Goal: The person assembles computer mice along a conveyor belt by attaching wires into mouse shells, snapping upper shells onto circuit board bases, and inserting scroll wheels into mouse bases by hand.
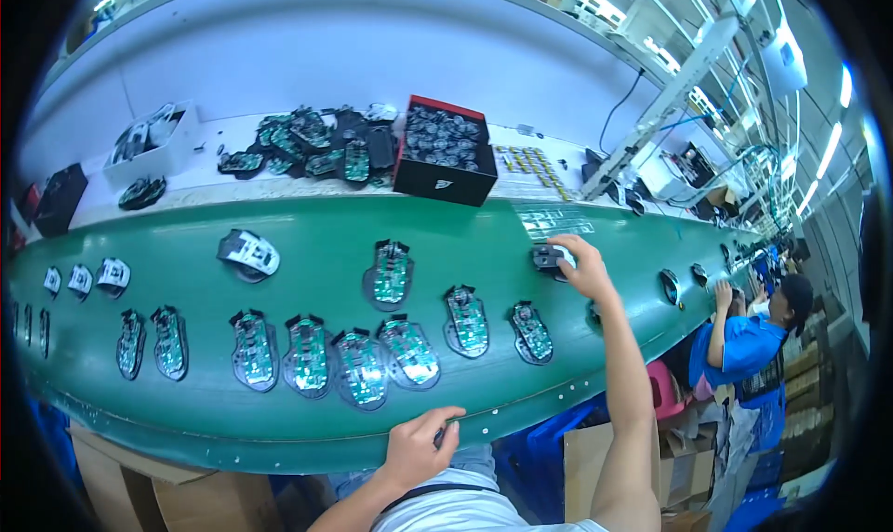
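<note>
My right hand (584,270) reaches far across the green belt, its fingers closed around a black and white computer mouse shell (545,259). Close to my body, at the belt's near edge, my left hand (419,450) is curled with thumb and forefinger together. Something small and dark shows between those fingers, too little of it to name. Several mouse bases with green circuit boards lie on the belt, among them one (531,333) below my right hand and another (466,322) to its left. A white and black mouse shell (248,255) lies farther left.
The green conveyor belt (446,230) runs across in front of me. On the shelf behind it are a black and red box (445,183) of small dark parts, a heap of circuit boards (307,132) and a white bin (149,165). A co-worker in blue (749,346) works at the right.
</note>
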Motion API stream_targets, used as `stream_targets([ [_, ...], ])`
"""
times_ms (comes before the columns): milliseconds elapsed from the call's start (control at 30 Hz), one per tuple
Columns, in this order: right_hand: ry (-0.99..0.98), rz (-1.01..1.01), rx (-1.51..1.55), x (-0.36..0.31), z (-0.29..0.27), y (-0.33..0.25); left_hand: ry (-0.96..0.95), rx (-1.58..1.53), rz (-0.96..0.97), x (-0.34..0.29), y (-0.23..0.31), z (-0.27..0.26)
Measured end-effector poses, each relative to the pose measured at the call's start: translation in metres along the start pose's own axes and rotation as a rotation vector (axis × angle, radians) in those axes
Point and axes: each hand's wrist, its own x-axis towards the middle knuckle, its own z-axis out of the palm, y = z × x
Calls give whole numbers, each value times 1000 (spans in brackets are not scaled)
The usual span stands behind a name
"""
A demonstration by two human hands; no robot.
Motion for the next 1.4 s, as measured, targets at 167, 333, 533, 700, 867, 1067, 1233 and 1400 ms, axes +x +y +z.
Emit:
stream_targets([
  [167,-133,46,-38,-28,-19,28,-90,127,59,1,-3,2],
  [333,-131,81,-25,-14,6,31,-100,107,-6,6,-2,-2],
  [533,180,158,2,-78,16,-82,-43,85,0,7,1,-3],
  [700,126,250,-193,-114,49,-118,-106,87,10,8,0,-8],
  [867,124,264,-328,-105,74,-115,-107,63,9,5,0,-10],
  [1067,41,194,-94,-92,44,-101,-73,15,-17,2,-3,-14],
  [1233,-20,231,-218,-68,68,-104,-97,6,4,4,-2,-20],
  [1400,47,188,121,-66,62,-99,-86,-4,-23,6,0,-21],
])
